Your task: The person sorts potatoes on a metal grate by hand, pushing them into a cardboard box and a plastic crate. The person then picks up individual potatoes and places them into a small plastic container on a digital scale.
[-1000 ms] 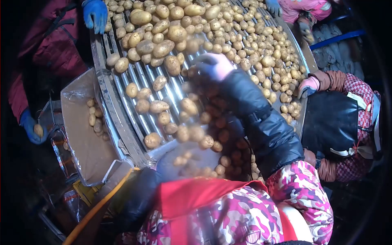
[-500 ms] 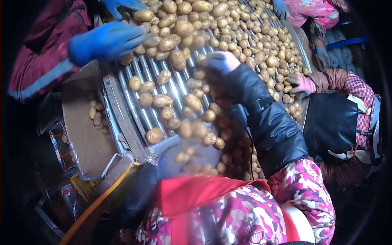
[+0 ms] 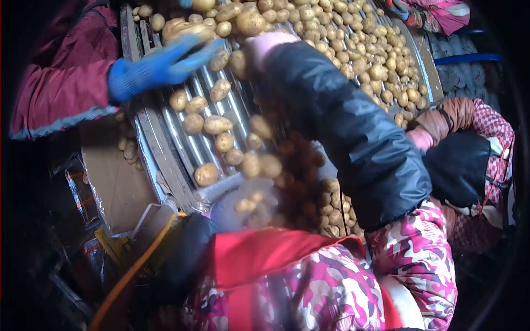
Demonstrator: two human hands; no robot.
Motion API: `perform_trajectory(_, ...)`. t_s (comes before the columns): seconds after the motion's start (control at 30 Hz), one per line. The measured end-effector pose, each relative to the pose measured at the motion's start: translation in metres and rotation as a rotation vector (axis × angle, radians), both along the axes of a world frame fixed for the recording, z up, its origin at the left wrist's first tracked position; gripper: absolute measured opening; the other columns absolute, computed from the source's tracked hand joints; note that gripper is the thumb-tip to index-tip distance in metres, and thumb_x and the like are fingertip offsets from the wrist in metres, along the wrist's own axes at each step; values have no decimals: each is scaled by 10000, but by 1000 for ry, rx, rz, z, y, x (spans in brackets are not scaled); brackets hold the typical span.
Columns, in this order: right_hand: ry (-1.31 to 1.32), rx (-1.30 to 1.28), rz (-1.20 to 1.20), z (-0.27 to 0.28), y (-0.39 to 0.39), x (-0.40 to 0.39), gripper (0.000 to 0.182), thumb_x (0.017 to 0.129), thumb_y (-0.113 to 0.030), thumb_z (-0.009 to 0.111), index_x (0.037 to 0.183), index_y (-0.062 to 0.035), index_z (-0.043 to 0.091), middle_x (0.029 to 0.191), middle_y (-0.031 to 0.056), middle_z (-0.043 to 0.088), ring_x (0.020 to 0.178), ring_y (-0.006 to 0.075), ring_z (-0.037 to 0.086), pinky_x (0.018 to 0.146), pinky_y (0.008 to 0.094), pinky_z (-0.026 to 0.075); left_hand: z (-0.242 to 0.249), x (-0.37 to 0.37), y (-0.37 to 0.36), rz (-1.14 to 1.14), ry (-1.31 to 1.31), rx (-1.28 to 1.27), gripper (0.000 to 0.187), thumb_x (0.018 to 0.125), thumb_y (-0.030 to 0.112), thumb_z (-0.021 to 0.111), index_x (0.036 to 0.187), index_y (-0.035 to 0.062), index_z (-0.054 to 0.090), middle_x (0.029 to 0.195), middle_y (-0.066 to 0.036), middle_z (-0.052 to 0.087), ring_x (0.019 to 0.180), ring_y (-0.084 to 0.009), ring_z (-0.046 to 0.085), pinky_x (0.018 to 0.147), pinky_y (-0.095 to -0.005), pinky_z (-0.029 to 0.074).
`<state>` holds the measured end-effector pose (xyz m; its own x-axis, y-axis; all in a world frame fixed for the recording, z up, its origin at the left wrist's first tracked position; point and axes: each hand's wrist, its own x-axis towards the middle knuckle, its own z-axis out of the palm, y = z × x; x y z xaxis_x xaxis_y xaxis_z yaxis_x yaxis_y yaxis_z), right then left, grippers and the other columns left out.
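Note:
My right hand [image 3: 270, 44], in a pale pink glove, reaches over the potatoes [image 3: 251, 23] on the metal roller conveyor [image 3: 185, 138]. It is blurred beside a large potato, and its fingers cannot be made out. The black sleeve [image 3: 187, 243] of my left arm lies low at the conveyor's near end. Only a thin pinkish sliver of my left hand [image 3: 206, 213] shows there, its fingers hidden. Scattered potatoes rest on the rollers, and others lie below the near end, partly blurred.
A co-worker's blue-gloved hand [image 3: 160, 66] spreads over the rollers from the left. At the right is another co-worker's pink glove [image 3: 422, 138]. A cardboard-lined bin [image 3: 116, 176] holds a few potatoes at the left, with an orange hose [image 3: 135, 270] below.
My right hand has moved up and left across the potatoes. The co-worker's blue glove has shifted slightly right and down. The pink glove at the right has drawn back from the potatoes.

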<state>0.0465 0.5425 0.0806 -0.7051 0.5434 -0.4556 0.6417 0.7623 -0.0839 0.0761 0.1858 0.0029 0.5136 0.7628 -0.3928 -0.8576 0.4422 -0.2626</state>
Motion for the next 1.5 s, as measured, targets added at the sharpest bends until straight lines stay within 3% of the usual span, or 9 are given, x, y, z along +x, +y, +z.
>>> perform_trajectory(0.23, 88, 138, 162, -13, -4, 17, 338, 1014, -249, 583, 1309, -116, 685, 1255, 165, 731, 1194, 329, 703, 1006, 434, 558, 32, -10, 11, -120, 492, 108, 591, 1012, 166, 626, 1568, 126, 430, 1238, -61, 579, 951, -136, 571, 799, -296, 525)
perform_trajectory(0.37, 502, -216, -249, -15, 0, 65, 335, 1000, -238, 650, 1302, -98, 683, 1154, 136, 753, 1058, 258, 738, 903, 378, 594, 62, -2, 17, -111, 712, 37, 510, 1075, 369, 572, 1493, 82, 522, 1047, 28, 568, 831, -119, 546, 727, -279, 504)
perform_trajectory(0.6, 561, -387, 27, 30, -170, 154, 404, 875, -352, 780, 1169, -85, 708, 968, 172, 732, 913, 373, 719, 831, 491, 577, -10, 11, 17, 169, 67, 320, 454, 1081, 411, 500, 1413, 102, 525, 1217, -72, 589, 1074, -235, 610, 986, -453, 535)
perform_trajectory(0.7, 992, -259, 328, 7, -202, 167, 289, 858, -327, 759, 1031, -107, 692, 898, 123, 663, 789, 383, 654, 736, 512, 553, -18, 54, 11, 62, 1466, 28, 338, 1034, 333, 608, 1252, 79, 554, 1171, -97, 635, 1143, -258, 650, 1053, -389, 548)
perform_trajectory(0.77, 870, -176, 241, -7, -179, 167, 304, 850, -313, 759, 1065, -107, 697, 943, 130, 668, 833, 385, 655, 771, 518, 548, -23, 17, -14, 152, 729, 405, 360, 1000, 283, 668, 1265, 71, 549, 1152, -98, 637, 1120, -265, 654, 1033, -425, 566)
perform_trajectory(0.83, 651, -57, 163, 1, -138, 156, 340, 845, -276, 755, 1132, -105, 692, 1037, 142, 680, 918, 380, 667, 828, 515, 551, 39, 13, 7, 29, 485, -177, 369, 1004, 407, 678, 1222, 121, 595, 1113, -61, 608, 944, -248, 631, 907, -529, 605)
perform_trajectory(1.03, 145, 78, 149, -30, -56, 109, 402, 915, -140, 666, 1316, -127, 648, 1257, 184, 668, 1121, 391, 701, 932, 474, 580, 29, 13, -5, 79, 397, 2, 448, 1008, 450, 649, 1292, 113, 566, 1064, -63, 610, 943, -243, 628, 906, -514, 602)
perform_trajectory(1.37, 513, -82, -340, -5, -115, 167, 351, 880, -289, 695, 1186, -129, 627, 1140, 222, 641, 1045, 439, 676, 906, 516, 557, 44, 17, 4, 78, 402, -2, 518, 1008, 469, 630, 1330, 77, 525, 990, -62, 611, 932, -227, 628, 877, -465, 600)
perform_trajectory(1.5, 797, -300, 17, 13, -190, 210, 513, 883, -290, 698, 1321, -41, 600, 1048, 201, 640, 944, 379, 666, 852, 496, 559, 59, 34, 8, 207, 430, 8, 545, 1008, 476, 622, 1345, 63, 509, 960, -61, 611, 927, -221, 628, 865, -445, 599)
